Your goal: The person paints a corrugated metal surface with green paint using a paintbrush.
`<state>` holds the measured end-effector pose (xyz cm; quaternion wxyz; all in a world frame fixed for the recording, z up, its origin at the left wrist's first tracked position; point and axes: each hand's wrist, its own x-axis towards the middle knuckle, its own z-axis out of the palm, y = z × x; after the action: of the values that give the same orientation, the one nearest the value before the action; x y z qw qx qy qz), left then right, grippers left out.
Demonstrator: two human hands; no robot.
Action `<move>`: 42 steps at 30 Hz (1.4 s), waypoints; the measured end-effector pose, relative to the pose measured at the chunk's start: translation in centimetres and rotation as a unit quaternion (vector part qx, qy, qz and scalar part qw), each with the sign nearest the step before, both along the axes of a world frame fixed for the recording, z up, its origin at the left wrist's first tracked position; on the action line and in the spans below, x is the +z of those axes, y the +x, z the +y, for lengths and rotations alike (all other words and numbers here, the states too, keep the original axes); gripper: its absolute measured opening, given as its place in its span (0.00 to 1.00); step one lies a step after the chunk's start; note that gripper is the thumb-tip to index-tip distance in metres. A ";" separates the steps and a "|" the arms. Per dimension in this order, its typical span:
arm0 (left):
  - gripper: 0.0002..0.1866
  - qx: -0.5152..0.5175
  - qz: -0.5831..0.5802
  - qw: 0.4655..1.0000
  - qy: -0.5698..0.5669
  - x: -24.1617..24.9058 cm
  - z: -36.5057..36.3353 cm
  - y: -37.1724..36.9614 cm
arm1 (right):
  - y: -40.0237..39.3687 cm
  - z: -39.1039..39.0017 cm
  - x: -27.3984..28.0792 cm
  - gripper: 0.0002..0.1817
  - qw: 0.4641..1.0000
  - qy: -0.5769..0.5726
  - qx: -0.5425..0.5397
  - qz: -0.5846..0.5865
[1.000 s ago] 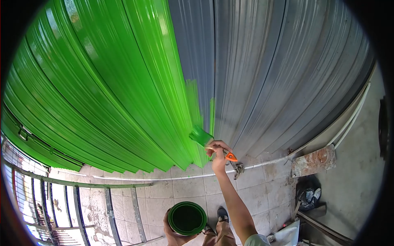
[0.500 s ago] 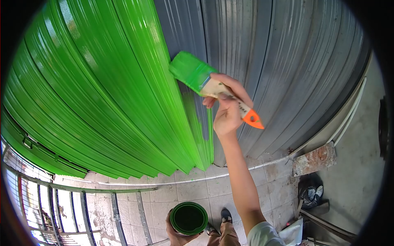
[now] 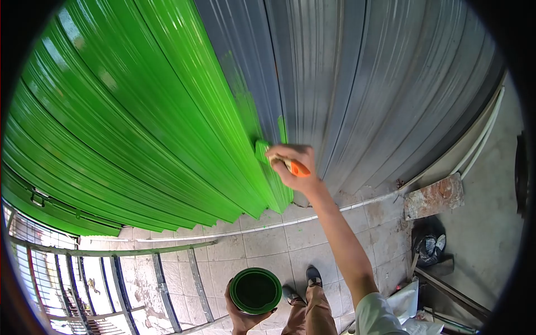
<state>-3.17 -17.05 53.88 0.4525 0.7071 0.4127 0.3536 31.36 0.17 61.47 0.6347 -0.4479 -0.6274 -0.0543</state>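
Right hand (image 3: 296, 154) the nearer to the ribbed panel (image 3: 184, 111) | fingers grip an orange-ended brush (image 3: 300, 168), its long axis slanting leftward from them, bristles (image 3: 261, 148) at the green-grey boundary | left hand (image 3: 245, 322) well apart, lower, fingers cupped round the paint can's (image 3: 278, 293) side

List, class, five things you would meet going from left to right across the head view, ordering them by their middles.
Barred metal frame → green paint tin → right hand → stained slab → white pipes.
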 end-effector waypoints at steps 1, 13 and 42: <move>0.60 0.000 -0.001 1.000 0.000 0.4 0.0 -0.1 | 0.2 0.3 3.6 0.06 0.999 0.029 -0.002 -0.019; 0.61 0.001 0.030 1.000 0.002 -0.4 0.4 0.4 | -1.1 -1.6 -6.8 0.06 0.997 0.072 -0.005 0.034; 0.45 -0.023 0.065 0.888 0.455 10.4 14.0 9.1 | -5.8 -11.5 7.2 0.18 0.944 -0.305 0.123 0.017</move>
<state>5.90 -3.08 64.33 0.0607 0.8661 0.2189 0.4452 25.52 -11.33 68.69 0.4800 -0.5401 -0.6535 0.2255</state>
